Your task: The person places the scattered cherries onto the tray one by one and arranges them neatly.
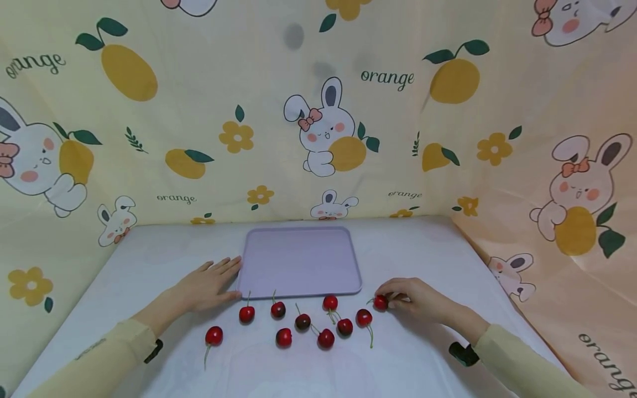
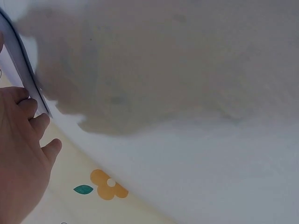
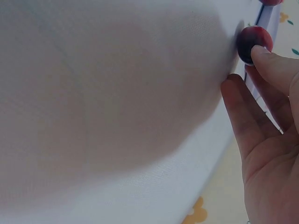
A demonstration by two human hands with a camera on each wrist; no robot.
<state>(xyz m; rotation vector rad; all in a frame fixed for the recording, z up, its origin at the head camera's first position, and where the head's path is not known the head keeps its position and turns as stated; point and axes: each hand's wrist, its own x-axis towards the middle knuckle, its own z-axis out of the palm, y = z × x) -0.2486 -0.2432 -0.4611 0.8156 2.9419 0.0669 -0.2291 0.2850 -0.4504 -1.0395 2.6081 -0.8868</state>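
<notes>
A shallow lilac tray (image 1: 301,262) lies at the back of the white table. Along its left edge rests my left hand (image 1: 211,284), fingers stretched out and touching the rim; the left wrist view shows the same fingertips (image 2: 39,123) by the tray's side. My right hand (image 1: 415,298) pinches a red cherry (image 1: 380,303) between thumb and fingers, just off the tray's front right corner. In the right wrist view that cherry (image 3: 254,44) sits at the thumb tip. Nearest to it is another cherry (image 1: 364,317) with a long green stem.
Several more cherries lie loosely in front of the tray, among them a stemless-looking one (image 1: 283,338) and a stemmed one (image 1: 214,336) at far left. A patterned curtain (image 1: 278,66) with rabbits and oranges hangs behind and beside the white tabletop (image 1: 169,249).
</notes>
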